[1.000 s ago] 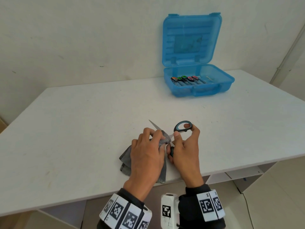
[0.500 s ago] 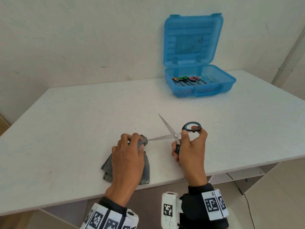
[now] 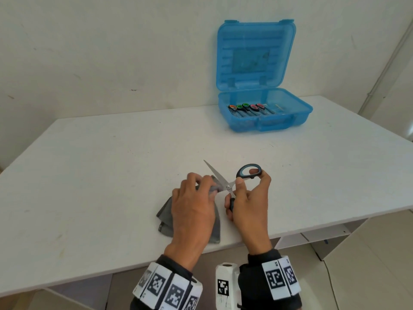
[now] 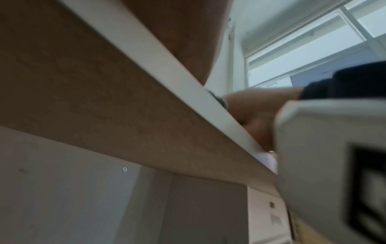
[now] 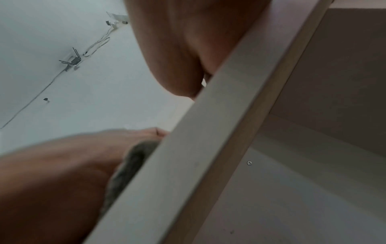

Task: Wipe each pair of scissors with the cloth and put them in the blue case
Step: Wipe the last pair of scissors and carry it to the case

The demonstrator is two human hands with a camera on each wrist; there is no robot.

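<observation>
Wiping spread scissors near the counter's front edge

My left hand (image 3: 192, 209) pinches the grey cloth (image 3: 165, 217) round one blade of the open scissors (image 3: 225, 184); my right hand (image 3: 250, 204) grips both handles, a finger through the upper loop. The open blue case (image 3: 263, 118), more scissors inside, sits toward the back right corner

I see a white counter (image 3: 100, 153) filling the middle of the head view, a plain white wall (image 3: 100, 52) across the top, and a window (image 4: 313, 49) at the upper right of the left wrist view.
</observation>
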